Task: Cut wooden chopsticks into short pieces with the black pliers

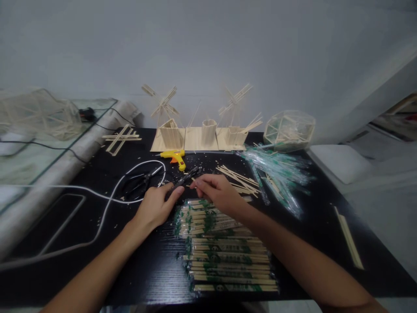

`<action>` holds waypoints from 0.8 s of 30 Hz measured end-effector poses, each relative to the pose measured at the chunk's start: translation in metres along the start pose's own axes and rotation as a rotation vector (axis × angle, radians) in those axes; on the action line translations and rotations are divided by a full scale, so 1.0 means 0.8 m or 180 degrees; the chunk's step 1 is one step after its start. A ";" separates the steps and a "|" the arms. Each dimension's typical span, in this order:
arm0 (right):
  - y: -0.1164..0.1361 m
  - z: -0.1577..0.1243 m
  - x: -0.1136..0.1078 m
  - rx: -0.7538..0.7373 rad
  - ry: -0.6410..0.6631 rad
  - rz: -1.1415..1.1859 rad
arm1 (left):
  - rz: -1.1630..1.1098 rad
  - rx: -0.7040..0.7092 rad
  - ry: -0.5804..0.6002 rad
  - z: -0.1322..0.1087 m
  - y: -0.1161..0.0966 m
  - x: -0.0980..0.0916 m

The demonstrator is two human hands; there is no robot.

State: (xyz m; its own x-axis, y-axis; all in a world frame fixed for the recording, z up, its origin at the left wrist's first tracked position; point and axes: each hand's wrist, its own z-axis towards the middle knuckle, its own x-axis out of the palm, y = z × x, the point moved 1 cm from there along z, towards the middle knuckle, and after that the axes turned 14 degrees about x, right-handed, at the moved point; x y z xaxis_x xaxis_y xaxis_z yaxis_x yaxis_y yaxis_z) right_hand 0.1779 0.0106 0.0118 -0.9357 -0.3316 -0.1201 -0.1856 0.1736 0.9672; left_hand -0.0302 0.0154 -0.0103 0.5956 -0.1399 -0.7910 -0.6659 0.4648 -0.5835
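Note:
My left hand (156, 203) is closed around a slim black tool (187, 174) that looks like a utility knife; blur hides its details. Close to the tool's tip, my right hand (216, 189) pinches the end of a thin wooden stick (193, 180), most of which the fingers hide. Below both hands lie several paper-and-plastic-wrapped chopsticks (228, 256) in rows. Just behind them, a yellow glue gun (176, 158) rests on its side. Left of my left hand are black-handled pliers (140, 180). Loose bare chopsticks (239, 179) lie beyond my right hand.
Two stick windmill models (171, 134) (237, 135) and a round stick cup (209, 130) stand at the back. Empty wrappers (280, 169) are heaped at right, near a polyhedral stick frame (289, 130). A white cable (109, 200) loops across the left. Crossed sticks (122, 138) lie back left.

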 end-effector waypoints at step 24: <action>-0.007 0.004 0.005 0.0348 0.0144 0.0207 | -0.4784 -0.1517 -0.0070 0.009 -0.009 0.001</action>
State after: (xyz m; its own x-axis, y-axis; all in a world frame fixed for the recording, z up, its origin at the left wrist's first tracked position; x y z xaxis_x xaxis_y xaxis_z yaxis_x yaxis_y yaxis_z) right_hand 0.1745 0.0111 0.0051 -0.9329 -0.3573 -0.0454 -0.1589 0.2952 0.9421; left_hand -0.0218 0.0185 -0.0055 0.8194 -0.1876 0.5417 0.4444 -0.3891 -0.8069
